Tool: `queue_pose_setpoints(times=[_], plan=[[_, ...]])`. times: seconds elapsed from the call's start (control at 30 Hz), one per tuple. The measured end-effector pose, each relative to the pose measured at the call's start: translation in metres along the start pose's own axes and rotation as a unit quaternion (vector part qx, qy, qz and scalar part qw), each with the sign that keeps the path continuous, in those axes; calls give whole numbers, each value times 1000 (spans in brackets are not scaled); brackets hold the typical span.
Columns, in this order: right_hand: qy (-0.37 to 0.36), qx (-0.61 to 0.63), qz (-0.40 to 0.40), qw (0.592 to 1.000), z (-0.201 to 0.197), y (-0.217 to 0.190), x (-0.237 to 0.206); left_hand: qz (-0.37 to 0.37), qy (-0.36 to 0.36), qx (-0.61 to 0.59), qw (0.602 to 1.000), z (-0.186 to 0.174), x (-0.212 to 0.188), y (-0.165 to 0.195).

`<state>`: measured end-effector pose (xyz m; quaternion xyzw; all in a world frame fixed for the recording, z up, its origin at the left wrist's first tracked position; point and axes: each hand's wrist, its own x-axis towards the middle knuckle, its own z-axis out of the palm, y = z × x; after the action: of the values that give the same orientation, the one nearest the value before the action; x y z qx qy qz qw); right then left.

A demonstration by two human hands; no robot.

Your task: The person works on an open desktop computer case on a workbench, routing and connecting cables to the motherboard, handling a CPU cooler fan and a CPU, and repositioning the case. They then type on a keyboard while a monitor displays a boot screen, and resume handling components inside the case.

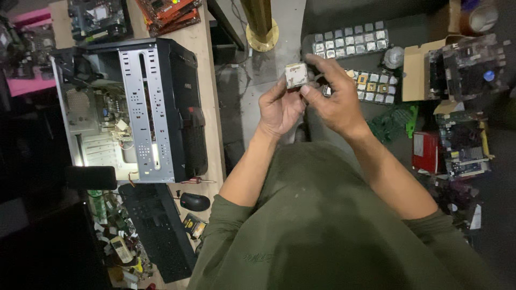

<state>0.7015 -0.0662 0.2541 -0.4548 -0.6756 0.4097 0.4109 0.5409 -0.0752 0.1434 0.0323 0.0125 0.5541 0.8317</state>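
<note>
Sleeves: olive-green (322,231), nearest the lens, both forearms bare and raised.
Left hand (279,107): grip pinched on the lower edge of a small square processor chip (296,74) — held up in the air above the floor.
Right hand (336,96): fingers curled over the chip's right side and top, touching it.
Trays of chips (352,40): on the floor beyond the hands.
Open computer case (134,107): on the table — left, well apart.
Keyboard (156,231) and mouse (194,202): before the case.
</note>
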Motion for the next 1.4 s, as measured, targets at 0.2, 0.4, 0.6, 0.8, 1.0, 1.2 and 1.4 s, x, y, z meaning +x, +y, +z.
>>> queue_pose_setpoints(times=[0.2, 0.4, 0.6, 0.8, 1.0, 1.2, 1.4], plan=[[3, 18, -16, 1000, 1, 11, -4, -17, 3, -13, 1000, 1, 2, -1], [11, 20, 14, 1000, 1, 17, -6, -13, -18, 5, 1000, -1, 3, -5], [16, 15, 0, 1000, 1, 22, -7, -21, 11, 4, 1000, -3, 3, -6], [7, 21, 23, 999, -2, 23, -9, -18, 6, 5, 1000, -3, 3, -9], [5, 23, 13, 1000, -6, 24, -9, -14, -8, 8, 1000, -6, 6, -14], [3, 19, -3, 1000, -10, 25, -9, -16, 11, -6, 1000, -5, 7, -16], [4, 42, 20, 999, -9, 27, -8, -16, 19, 25, 999, -2, 7, -16]])
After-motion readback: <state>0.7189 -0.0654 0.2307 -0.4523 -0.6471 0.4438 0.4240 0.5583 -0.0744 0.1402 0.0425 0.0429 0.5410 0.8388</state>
